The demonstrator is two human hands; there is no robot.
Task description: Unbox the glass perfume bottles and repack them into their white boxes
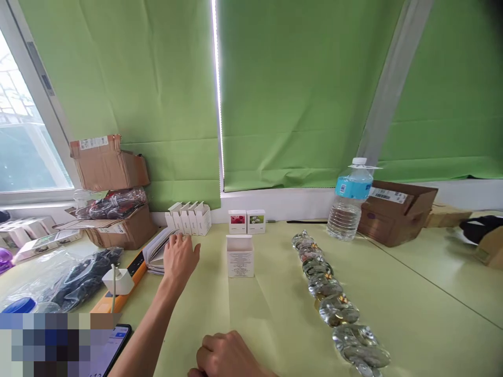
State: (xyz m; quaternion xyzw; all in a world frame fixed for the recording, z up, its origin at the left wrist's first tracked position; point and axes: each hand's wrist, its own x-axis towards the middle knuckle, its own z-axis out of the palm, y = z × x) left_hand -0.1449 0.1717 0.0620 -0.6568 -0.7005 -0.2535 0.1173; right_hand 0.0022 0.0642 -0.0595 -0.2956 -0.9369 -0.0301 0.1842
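My left hand (181, 255) reaches forward, palm down, over the right edge of a stack of white paper sheets (154, 253). Its thumb stands apart from the fingers, and the fingertips lie against the stack; no sheet is seen lifted. Near the front edge of the view my right hand (226, 357) rests on the table with curled fingers, and nothing shows in it. Between and beyond the hands a small white box (240, 263) stands upright with its top flap raised and printed text facing me. Behind it are two closed white boxes with a red flower picture (238, 222) and a green-and-white one (256, 222).
Several open white boxes (192, 220) stand in a row behind the papers. Clear round packs (328, 285) form a line at right. A water bottle (349, 204) and cardboard box (393, 214) stand behind. An orange power strip (113, 298) and phone (112, 348) lie left.
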